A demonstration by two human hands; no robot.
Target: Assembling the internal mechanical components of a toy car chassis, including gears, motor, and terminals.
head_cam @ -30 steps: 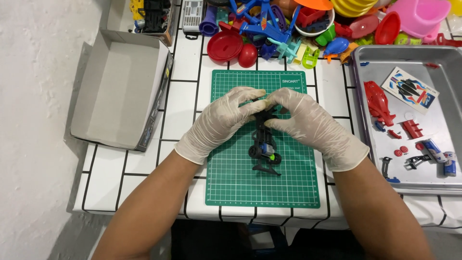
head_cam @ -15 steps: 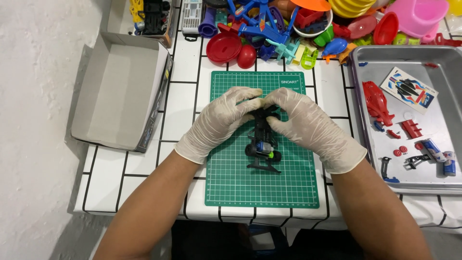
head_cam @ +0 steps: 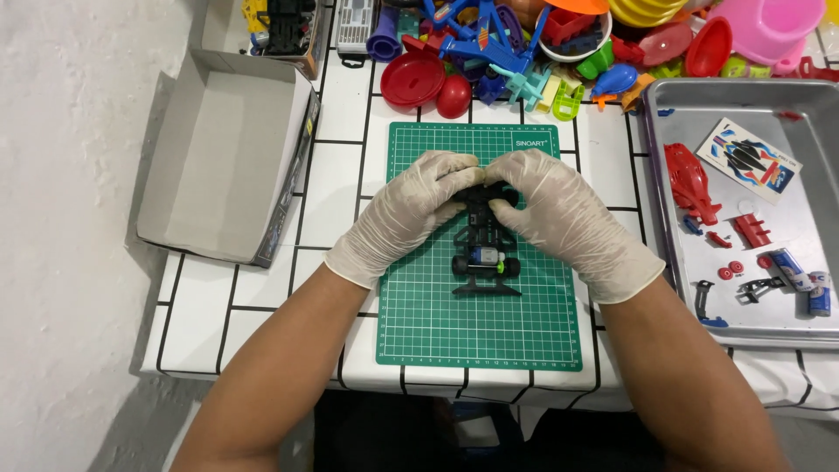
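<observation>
Both gloved hands meet over the far half of the green cutting mat (head_cam: 437, 323), closed on the front end of a small black toy car chassis (head_cam: 485, 253). The left hand (head_cam: 406, 214) curls its fingers around the chassis's left front corner; the right hand (head_cam: 559, 214) grips the right front corner, thumbs nearly touching above it. The chassis's rear end, with a blue-and-silver motor part, rests on the mat toward the person, uncovered.

The mat's near half lies bare, and its left and right margins are free on either side of the wrists. Left of the mat, past a strip of white tiled tabletop (head_cam: 336, 188), sits an open grey cardboard box (head_cam: 223, 153). Right of the mat, just beside its edge, a metal tray (head_cam: 690, 109) holds a red car body shell (head_cam: 689, 182), a sticker sheet (head_cam: 750, 160) and small parts. A heap of coloured plastic toys (head_cam: 524, 48) crowds the table's far edge
</observation>
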